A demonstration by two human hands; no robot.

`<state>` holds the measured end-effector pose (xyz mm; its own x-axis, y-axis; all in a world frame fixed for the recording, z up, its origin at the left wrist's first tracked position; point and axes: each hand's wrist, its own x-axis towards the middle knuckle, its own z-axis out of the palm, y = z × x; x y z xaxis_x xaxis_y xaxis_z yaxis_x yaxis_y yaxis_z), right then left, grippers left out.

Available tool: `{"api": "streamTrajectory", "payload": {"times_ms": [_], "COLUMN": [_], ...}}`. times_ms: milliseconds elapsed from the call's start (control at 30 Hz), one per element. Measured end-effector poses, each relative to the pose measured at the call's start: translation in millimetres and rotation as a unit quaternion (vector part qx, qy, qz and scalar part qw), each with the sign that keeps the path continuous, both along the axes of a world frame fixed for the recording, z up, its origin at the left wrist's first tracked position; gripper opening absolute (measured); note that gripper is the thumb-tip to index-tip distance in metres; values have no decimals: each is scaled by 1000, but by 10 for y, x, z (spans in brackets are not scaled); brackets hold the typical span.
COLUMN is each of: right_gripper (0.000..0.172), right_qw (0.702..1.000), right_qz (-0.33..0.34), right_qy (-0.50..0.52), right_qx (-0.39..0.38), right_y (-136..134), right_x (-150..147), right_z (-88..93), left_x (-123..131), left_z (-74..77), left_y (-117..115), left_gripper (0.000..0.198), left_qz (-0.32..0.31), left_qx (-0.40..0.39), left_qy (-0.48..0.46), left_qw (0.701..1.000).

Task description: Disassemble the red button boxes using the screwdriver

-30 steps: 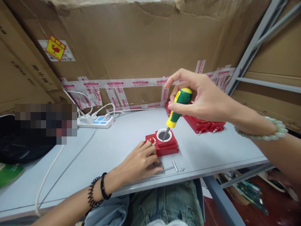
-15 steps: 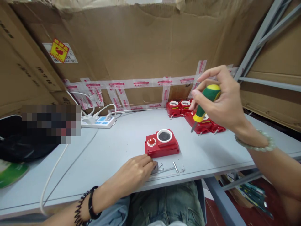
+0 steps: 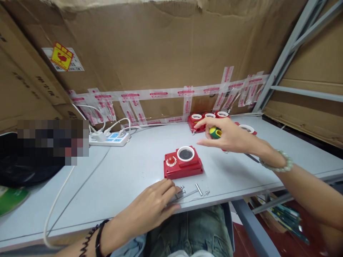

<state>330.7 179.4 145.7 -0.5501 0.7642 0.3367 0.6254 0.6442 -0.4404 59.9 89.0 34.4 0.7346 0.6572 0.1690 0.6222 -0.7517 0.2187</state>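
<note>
My right hand (image 3: pixel 227 135) holds a screwdriver with a yellow and green handle (image 3: pixel 215 132) across its palm, its thumb and forefinger spread. The screwdriver's shaft (image 3: pixel 252 158) points back to the right below my wrist. On the desk, my left hand (image 3: pixel 154 200) has its fingertips at several small screws (image 3: pixel 182 190), its thumb apart from the forefinger. Just beyond it lies a red box (image 3: pixel 184 171) with a red knob and a white-ringed round window. A metal T-shaped tool (image 3: pixel 198 189) rests beside the screws. My left fingers partly hide what lies under them.
More red boxes (image 3: pixel 197 125) stand at the back right, partly behind my right hand. A white power strip (image 3: pixel 114 140) with plugs and cables is at the back left, near a black bag (image 3: pixel 24 167). Large cardboard (image 3: pixel 150 53) walls the desk's back; a metal frame (image 3: pixel 278 60) rises at right.
My right hand has lowered and moved left, turning the screwdriver so its shaft points back to the right. My left thumb has moved away from the fingers at the screws.
</note>
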Motion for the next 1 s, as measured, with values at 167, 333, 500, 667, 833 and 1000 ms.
{"api": "streamTrajectory", "payload": {"times_ms": [167, 333, 500, 667, 833, 1000], "right_gripper": [50, 59, 87, 101, 82, 75], "right_qw": [999, 997, 990, 985, 978, 982], "right_qz": [5, 26, 42, 61, 86, 93], "right_qy": [-31, -63, -111, -125, -126, -95], "right_qx": [-29, -36, -78, -106, -141, -135], "right_y": [31, 64, 144, 225, 229, 223], "right_x": [-18, -26, 8, -15, -137, -151], "right_z": [-55, -77, -235, -443, -440, -352], "left_x": [-38, -58, -93, -122, -128, -135], "left_z": [-38, -33, 111, 182, 118, 201], "left_y": [107, 108, 218, 553, 709, 689], "left_gripper": [16, 16, 21, 71, 77, 76], "left_qz": [-3, -4, 41, 86, 82, 99], "left_qx": [-26, -4, 98, 48, -62, -67], "left_qy": [-16, -33, -101, -101, -100, -126], "left_qw": [1000, 999, 989, 990, 990, 985]}}
